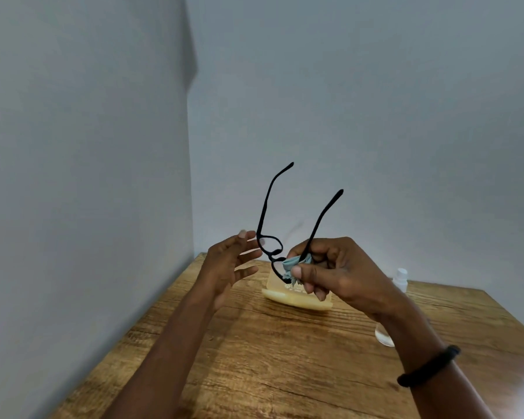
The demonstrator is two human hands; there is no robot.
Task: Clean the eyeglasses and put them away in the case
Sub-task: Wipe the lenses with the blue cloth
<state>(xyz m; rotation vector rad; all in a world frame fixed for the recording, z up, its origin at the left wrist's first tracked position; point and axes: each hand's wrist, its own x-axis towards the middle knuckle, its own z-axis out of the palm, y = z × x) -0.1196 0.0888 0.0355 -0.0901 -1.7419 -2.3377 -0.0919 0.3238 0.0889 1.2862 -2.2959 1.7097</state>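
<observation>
Spanning the lower view beneath both hands: wooden bench (285,358), grain running across, grey walls (73,146) meeting in a corner beyond the left hand. Lying on the bench just behind and below the right hand: pale yellow eyeglass case (288,296), partly hidden by the fingers. Raised between the hands above the case: black eyeglasses (274,252), temples unfolded and pointing up. Right hand (339,273) closed around one lens through a light blue cleaning cloth (297,264), black band (427,371) on its wrist. Left hand (227,264) spread open, fingertips at the opposite end of the frame; actual touch hard to tell. Behind the right wrist: small white-capped bottle (401,278), mostly hidden.
</observation>
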